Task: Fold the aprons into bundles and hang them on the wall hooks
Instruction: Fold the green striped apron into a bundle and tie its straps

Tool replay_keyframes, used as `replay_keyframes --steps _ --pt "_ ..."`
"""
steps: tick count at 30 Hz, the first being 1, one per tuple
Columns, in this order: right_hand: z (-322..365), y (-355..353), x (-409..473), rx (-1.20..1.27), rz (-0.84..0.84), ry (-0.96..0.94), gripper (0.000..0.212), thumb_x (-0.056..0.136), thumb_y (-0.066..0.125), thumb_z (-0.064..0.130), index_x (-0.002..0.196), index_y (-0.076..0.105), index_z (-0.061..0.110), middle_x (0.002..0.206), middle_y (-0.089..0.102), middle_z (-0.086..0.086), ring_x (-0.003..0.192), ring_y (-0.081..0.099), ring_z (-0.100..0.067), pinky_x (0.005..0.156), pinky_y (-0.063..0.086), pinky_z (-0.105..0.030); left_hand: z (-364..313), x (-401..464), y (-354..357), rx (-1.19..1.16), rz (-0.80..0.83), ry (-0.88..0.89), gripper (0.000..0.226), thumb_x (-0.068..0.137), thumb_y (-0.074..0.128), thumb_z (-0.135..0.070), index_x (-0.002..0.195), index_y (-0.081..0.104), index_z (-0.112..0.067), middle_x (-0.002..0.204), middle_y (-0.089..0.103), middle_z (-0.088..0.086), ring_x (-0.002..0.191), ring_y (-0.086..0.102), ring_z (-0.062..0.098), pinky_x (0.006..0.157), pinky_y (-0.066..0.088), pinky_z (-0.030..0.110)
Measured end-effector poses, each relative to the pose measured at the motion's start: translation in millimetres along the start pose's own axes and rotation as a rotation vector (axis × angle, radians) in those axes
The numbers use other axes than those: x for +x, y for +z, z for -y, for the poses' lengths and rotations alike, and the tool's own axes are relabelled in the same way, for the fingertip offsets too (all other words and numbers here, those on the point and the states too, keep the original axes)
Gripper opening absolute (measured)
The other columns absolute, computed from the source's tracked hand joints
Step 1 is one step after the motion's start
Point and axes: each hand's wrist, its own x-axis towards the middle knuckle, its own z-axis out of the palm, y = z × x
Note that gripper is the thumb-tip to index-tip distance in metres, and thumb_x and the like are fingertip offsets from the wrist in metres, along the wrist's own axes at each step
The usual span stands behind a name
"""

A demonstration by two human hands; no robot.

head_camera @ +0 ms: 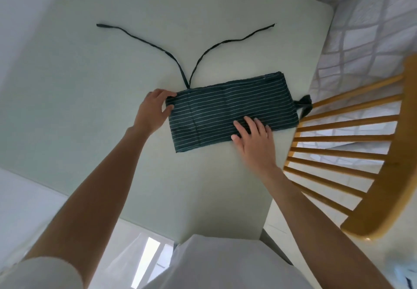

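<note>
A dark green apron (228,105) with thin white stripes lies folded into a long flat band on the pale table (90,90). Two dark waist ties (158,47) run from its far left corner out across the table in a V. A knotted strap (305,104) sticks out at its right end, over the table's edge. My left hand (153,110) pinches the band's left end between thumb and fingers. My right hand (253,135) presses flat on the band's near right part, fingers spread.
A wooden spindle-back chair (352,144) stands close against the table's right edge. Behind it lies quilted white bedding (372,17). The table's near edge is just in front of my body, with pale floor to the left.
</note>
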Motion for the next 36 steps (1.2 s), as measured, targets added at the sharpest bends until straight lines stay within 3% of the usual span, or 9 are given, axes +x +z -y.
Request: replay_keyframes --steps 4,8,11,14,18,21,27,32,36 --pt "-35.5 -5.5 13.4 -0.102 0.013 0.047 0.047 0.1 0.02 0.045 0.146 0.029 0.033 0.157 0.018 -0.008 0.144 0.013 -0.033 0.112 0.009 -0.057 -14.5 -49.9 -0.6 0.006 0.154 0.004 0.02 0.087 0.064 -0.029 0.105 0.061 -0.021 0.092 0.065 -0.002 0.087 0.056 0.017 0.082 0.044 0.033" --pt "-48.5 -21.7 19.7 -0.048 -0.137 -0.048 0.04 0.091 0.057 0.019 0.131 0.053 0.017 0.139 0.04 -0.018 0.127 0.035 -0.035 0.104 0.031 -0.049 -50.0 -109.7 21.6 -0.011 0.19 0.063 0.026 0.079 0.07 -0.036 0.098 0.058 -0.023 0.087 0.059 -0.009 0.08 0.054 0.01 0.072 0.045 0.027" --pt "-49.5 -23.8 15.1 0.093 -0.134 -0.165 0.026 0.088 0.059 0.002 0.114 0.06 0.008 0.115 0.058 -0.015 0.108 0.053 -0.031 0.095 0.039 -0.041 -54.6 -123.2 33.3 0.093 0.165 0.303 0.039 0.071 0.078 -0.031 0.102 0.059 -0.018 0.103 0.057 0.0 0.095 0.052 0.017 0.083 0.044 0.031" --pt "-54.9 -17.4 4.0 0.133 -0.086 -0.22 0.031 0.085 0.056 -0.008 0.113 0.061 0.006 0.113 0.061 -0.013 0.108 0.055 -0.03 0.101 0.038 -0.041 -48.4 -122.6 39.1 0.13 0.246 0.397 0.039 0.067 0.081 -0.026 0.101 0.063 -0.017 0.103 0.061 0.0 0.099 0.056 0.02 0.086 0.047 0.035" --pt "-62.4 -15.0 -5.7 0.143 -0.055 -0.249 0.035 0.084 0.06 0.005 0.119 0.058 0.008 0.121 0.059 -0.011 0.115 0.053 -0.027 0.112 0.027 -0.043 -46.2 -117.2 39.3 0.106 0.147 0.436 0.011 0.081 0.069 -0.018 0.092 0.069 -0.014 0.092 0.067 0.0 0.086 0.063 0.019 0.071 0.056 0.032" --pt "-62.4 -15.7 -5.0 0.151 -0.062 -0.238 0.036 0.084 0.064 0.014 0.119 0.058 0.009 0.121 0.06 -0.01 0.115 0.055 -0.026 0.111 0.026 -0.043 -51.1 -114.7 35.1 0.092 0.089 0.44 0.025 0.093 0.045 -0.026 0.094 0.065 -0.011 0.088 0.066 0.002 0.073 0.063 0.019 0.061 0.055 0.031" --pt "-64.1 -18.0 -5.0 0.326 -0.018 -0.162 0.036 0.085 0.067 0.02 0.119 0.058 0.01 0.122 0.06 -0.008 0.116 0.052 -0.026 0.11 0.028 -0.042 -87.2 -98.5 -6.5 -0.114 -0.083 0.42 0.018 0.095 0.043 -0.016 0.095 0.057 -0.006 0.087 0.058 0.004 0.075 0.048 0.01 0.069 0.04 0.019" --pt "-58.2 -19.5 -28.4 0.585 -0.035 -0.005 0.023 0.093 0.057 0.022 0.105 0.067 0.005 0.104 0.068 -0.011 0.094 0.063 -0.025 0.081 0.048 -0.03 -135.7 -59.9 -33.1 -0.201 -0.178 0.51 0.018 0.096 0.04 -0.011 0.088 0.055 -0.004 0.081 0.047 -0.006 0.069 0.038 0.004 0.067 0.032 0.011" --pt "-60.7 -22.6 -36.6 0.744 -0.079 0.263 0.022 0.091 0.061 0.022 0.104 0.066 0.005 0.101 0.069 -0.005 0.088 0.062 -0.013 0.075 0.045 -0.015 -151.8 -1.4 -24.4 -0.249 -0.118 0.368 0.017 0.097 0.047 -0.016 0.1 0.061 -0.007 0.089 0.056 -0.006 0.075 0.046 -0.002 0.073 0.036 0.005"
